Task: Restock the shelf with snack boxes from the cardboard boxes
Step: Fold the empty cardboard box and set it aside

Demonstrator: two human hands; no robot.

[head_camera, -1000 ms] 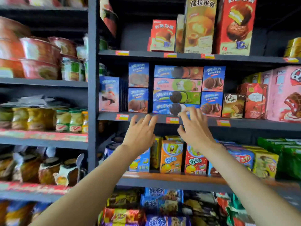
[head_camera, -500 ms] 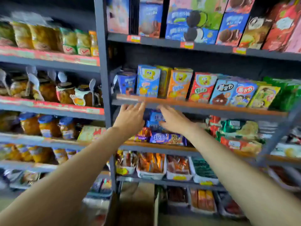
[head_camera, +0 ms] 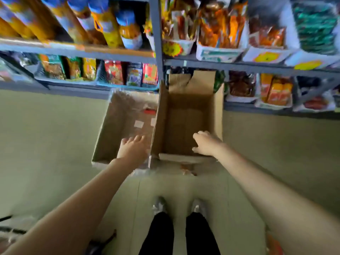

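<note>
The fingers of the left hand (head_camera: pixel 132 149) are stretched out and slightly spread over the left cardboard box (head_camera: pixel 110 126), holding nothing; the fingers of the right hand (head_camera: pixel 205 144) are loosely bent over the near rim of the right cardboard box (head_camera: pixel 218 115), and whether the rim is touched or gripped cannot be told through the blur. A second ago both hands were raised to the upper shelf among cookie boxes; since then the view has been swung down past the middle shelves to the floor (head_camera: pixel 46 144), and both hands have been lowered to the two open boxes standing side by side against the bottom shelf (head_camera: pixel 257 107). This is judged to be a return for more stock. No snack boxes can be made out: the right box appears bare inside, while the left one shows only brown card, pale labels and a red patch, possibly under clear film. The whole frame is smeared by motion, so the shelf goods read only as coloured packets, and the person's shoes (head_camera: pixel 160 206) are dim.
</note>
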